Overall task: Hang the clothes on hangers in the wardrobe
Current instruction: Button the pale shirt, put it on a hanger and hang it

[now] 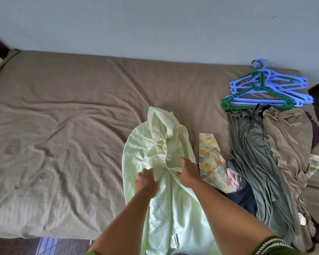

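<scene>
While the pale green shirt (166, 162) is being spread out flat at the lower centre of the frame, no garment is yet being carried on a hanger, so the task is judged to be at an early stage. The shirt's placket is being pinched by the left hand (145, 183) on one side, with fingers curled into the cloth, and is being held by the right hand (188, 172) on the other, thumb and fingers closing on the front edge near a button. The hangers (265, 89) (several blue ones with a green one lying across them) are being left untouched at the upper right of the frame, well apart from the shirt. A heap of clothes (265, 162) is waiting at the right, with a grey-green garment, a tan one and a floral piece among them, all still to be hung. Everything is being kept on the bed (63, 126), covered by a brown sheet. No wardrobe is being shown, and no basket or other container is being seen.
</scene>
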Motion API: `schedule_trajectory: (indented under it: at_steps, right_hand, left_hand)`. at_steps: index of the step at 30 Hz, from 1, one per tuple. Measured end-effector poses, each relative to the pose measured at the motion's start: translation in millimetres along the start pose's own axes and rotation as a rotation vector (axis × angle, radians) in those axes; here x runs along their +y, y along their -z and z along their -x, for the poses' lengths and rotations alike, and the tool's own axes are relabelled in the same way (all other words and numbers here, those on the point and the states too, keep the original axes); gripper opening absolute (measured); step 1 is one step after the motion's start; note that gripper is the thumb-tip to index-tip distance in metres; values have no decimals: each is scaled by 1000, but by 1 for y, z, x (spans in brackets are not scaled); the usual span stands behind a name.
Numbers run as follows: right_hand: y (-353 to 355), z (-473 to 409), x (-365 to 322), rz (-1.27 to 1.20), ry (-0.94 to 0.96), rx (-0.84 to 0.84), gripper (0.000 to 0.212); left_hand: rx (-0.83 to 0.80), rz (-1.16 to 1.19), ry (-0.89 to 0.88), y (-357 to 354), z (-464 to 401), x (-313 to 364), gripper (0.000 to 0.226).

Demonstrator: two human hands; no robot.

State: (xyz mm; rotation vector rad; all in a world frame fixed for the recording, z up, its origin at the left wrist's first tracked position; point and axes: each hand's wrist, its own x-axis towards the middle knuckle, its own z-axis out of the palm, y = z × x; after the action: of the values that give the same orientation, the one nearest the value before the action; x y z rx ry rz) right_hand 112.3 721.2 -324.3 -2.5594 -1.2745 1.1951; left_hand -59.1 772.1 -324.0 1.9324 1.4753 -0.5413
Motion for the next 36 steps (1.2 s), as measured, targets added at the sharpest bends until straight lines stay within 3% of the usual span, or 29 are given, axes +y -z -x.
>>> schedule_trajectory:
  at_steps: [2,5,8,11,16,21,24,28,30,33,36]
  right_hand:
    - [-7,-3,3,81,44,-78,66]
    - [-17,-5,0,185,61,-123,61]
    - [-24,1,-4,192,22,10,38]
    - [-29,18,-4,115,6,174,30]
    - [-23,66,-1,56,-44,254,35]
    - [-16,114,-13,38,-44,247,29]
    - [-8,130,-23,69,-58,191,27]
    - [-8,147,-17,194,-202,91,27]
    - [-11,155,-2,242,-228,46,31]
    - [-13,170,17,315,-158,39,43]
    - [-16,183,35,231,-81,61,48]
  left_hand:
    - [-34,34,-21,-6,-3,0,54]
    - [83,145,-35,-12,-3,-2,34]
    - [236,186,-63,-13,12,-5,21]
    - [346,128,-98,-14,37,-10,20]
    - [257,7,-187,-19,72,-18,32]
    - [252,237,-235,-8,104,-13,42]
    - [110,192,-271,2,113,-6,57]
    - [-4,87,-299,-5,136,0,49]
    - [-13,45,-219,-18,148,3,44]
    - [32,129,-53,-40,164,4,34]
    - [148,199,-20,-56,174,4,25]
